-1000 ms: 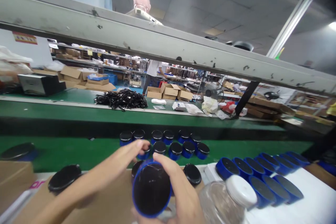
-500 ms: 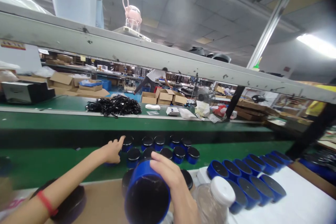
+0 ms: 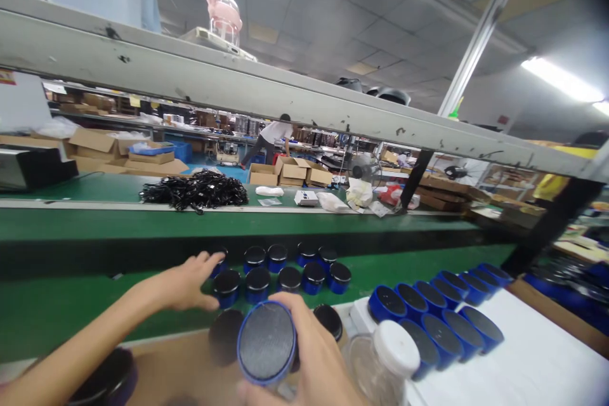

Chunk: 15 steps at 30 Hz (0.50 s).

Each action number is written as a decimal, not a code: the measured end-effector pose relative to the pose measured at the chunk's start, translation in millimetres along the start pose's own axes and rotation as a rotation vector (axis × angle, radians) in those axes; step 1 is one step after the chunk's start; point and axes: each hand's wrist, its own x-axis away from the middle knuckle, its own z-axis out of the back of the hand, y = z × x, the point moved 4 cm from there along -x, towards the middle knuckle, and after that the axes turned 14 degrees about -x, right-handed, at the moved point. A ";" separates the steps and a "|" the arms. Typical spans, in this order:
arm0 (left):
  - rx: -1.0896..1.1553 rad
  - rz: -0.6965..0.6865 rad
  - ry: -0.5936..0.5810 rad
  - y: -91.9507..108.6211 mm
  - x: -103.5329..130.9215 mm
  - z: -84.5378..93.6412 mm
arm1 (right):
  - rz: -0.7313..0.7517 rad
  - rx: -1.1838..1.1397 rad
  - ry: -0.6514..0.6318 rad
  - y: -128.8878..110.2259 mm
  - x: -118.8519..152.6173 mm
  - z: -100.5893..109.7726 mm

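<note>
My right hand (image 3: 311, 365) grips a blue round jar (image 3: 266, 342) near the bottom middle, its dark flat face turned toward me. My left hand (image 3: 188, 282) reaches forward over the green belt (image 3: 71, 311), fingers spread, touching the left edge of a cluster of several blue jars with black lids (image 3: 280, 269). The left hand holds nothing. Two loose black lids (image 3: 328, 320) lie just behind the held jar.
A row of several open blue jars (image 3: 438, 311) lies on a white sheet (image 3: 533, 361) at right. A clear bottle with a white cap (image 3: 385, 361) stands beside my right hand. Black cables (image 3: 193, 189), cartons and a distant person (image 3: 271, 139) lie beyond. A grey beam (image 3: 285, 101) crosses overhead.
My left hand left the held jar and reached forward to the lidded jars on the belt. The right hand turned the jar, and the view drifted right and upward.
</note>
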 end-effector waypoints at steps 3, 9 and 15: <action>-0.149 0.073 0.022 -4.6 -41.1 2.1 | -0.045 0.000 -0.050 -3.9 -1.8 0.9; -0.101 -0.078 -0.111 -5.5 -64.8 -18.9 | -0.069 -0.032 -0.046 -6.8 -3.9 8.4; -0.043 -0.184 0.030 2.7 -42.7 -33.4 | -0.049 -0.043 -0.038 -0.2 -5.2 3.6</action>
